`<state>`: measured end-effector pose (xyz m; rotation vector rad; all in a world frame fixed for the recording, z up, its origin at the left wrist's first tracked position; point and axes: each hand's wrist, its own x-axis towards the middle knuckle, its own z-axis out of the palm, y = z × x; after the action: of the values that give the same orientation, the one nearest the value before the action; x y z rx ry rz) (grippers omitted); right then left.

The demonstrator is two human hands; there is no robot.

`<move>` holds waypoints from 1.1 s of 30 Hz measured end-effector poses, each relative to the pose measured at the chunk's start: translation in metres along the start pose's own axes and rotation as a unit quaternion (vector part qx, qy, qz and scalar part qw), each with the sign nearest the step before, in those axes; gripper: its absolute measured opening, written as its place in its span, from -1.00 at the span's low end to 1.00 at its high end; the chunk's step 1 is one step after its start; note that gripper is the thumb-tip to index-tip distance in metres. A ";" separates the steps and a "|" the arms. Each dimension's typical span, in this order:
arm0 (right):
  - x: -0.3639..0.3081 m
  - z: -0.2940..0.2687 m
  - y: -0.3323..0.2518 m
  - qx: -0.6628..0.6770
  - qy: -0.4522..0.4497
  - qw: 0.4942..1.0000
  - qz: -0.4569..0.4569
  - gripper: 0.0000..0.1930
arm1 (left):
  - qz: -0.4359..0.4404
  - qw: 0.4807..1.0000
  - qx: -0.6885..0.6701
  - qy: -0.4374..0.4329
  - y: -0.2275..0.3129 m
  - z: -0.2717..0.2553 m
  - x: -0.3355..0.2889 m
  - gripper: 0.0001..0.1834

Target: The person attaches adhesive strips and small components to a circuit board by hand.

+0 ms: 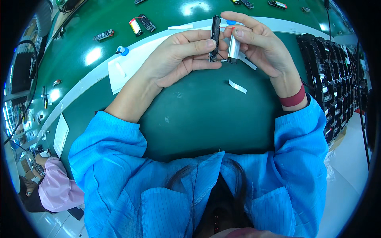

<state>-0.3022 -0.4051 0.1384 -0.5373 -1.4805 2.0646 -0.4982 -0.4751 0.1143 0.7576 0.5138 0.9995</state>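
Observation:
My left hand (180, 53) grips a narrow black circuit board module (215, 37), held upright on its long side between thumb and fingers. My right hand (260, 43) pinches a silver cylindrical battery cell (234, 45) with a bit of red at its top end. Thin wires (222, 60) run between the lower ends of the module and the cell. Both are held in the air above the green mat, close together but apart. A white paper strip (237, 86) lies on the mat below my right hand.
Stacked black trays (327, 75) stand at the right. Beyond the white rail, a battery with board (135, 27) and another module (104, 35) lie on the green bench. White paper (119, 73) and a blue-capped item (123, 50) lie left. A co-worker in a pink sleeve (59, 184) sits lower left.

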 end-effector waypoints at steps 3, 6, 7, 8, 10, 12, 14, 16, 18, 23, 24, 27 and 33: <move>0.000 -0.006 0.002 0.020 -0.025 0.999 0.014 -0.54 | -0.003 1.000 0.010 -0.005 0.000 -0.002 0.001 -0.66; -0.001 -0.006 -0.001 0.053 -0.016 0.998 0.027 -0.52 | -0.001 1.000 0.002 -0.017 0.000 -0.005 0.002 -0.67; -0.002 -0.009 -0.003 0.039 -0.031 0.999 0.017 -0.52 | -0.004 1.000 0.001 -0.022 0.000 -0.005 0.002 -0.67; -0.003 -0.011 -0.005 0.024 -0.047 0.999 0.007 -0.51 | -0.006 1.000 0.001 -0.028 0.000 -0.004 0.002 -0.67; -0.003 -0.008 -0.011 0.031 -0.049 0.998 0.012 -0.53 | 0.000 1.000 0.012 -0.004 -0.002 0.000 0.002 -0.67; -0.004 0.005 -0.017 -0.103 0.033 0.994 0.010 -0.66 | 0.003 1.000 0.025 0.018 -0.004 0.003 0.001 -0.67; -0.001 0.014 -0.015 -0.142 0.074 0.987 -0.012 -0.65 | 0.010 0.997 0.058 0.050 -0.005 0.006 0.001 -0.67; -0.004 0.023 -0.012 -0.183 0.123 0.974 -0.055 -0.66 | 0.012 0.994 0.085 0.071 -0.008 0.011 0.001 -0.69; -0.004 0.027 -0.011 -0.187 0.133 0.970 -0.078 -0.68 | 0.023 0.992 0.090 0.080 -0.010 0.011 0.002 -0.70; -0.003 0.032 -0.011 -0.239 0.158 0.955 -0.082 -0.66 | 0.037 0.990 0.102 0.088 -0.010 0.012 0.002 -0.70; -0.003 0.032 -0.010 -0.238 0.158 0.955 -0.081 -0.66 | 0.040 0.989 0.108 0.093 -0.011 0.013 0.002 -0.69; -0.002 0.031 -0.009 -0.239 0.163 0.954 -0.077 -0.67 | 0.049 0.988 0.111 0.099 -0.011 0.016 0.002 -0.68; -0.003 0.026 -0.008 -0.228 0.151 0.959 -0.070 -0.69 | 0.054 0.988 0.106 0.099 -0.014 0.016 0.002 -0.68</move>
<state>-0.3138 -0.4246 0.1543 -0.8535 -1.7483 1.4523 -0.4785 -0.4826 0.1134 0.8872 0.7658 1.1392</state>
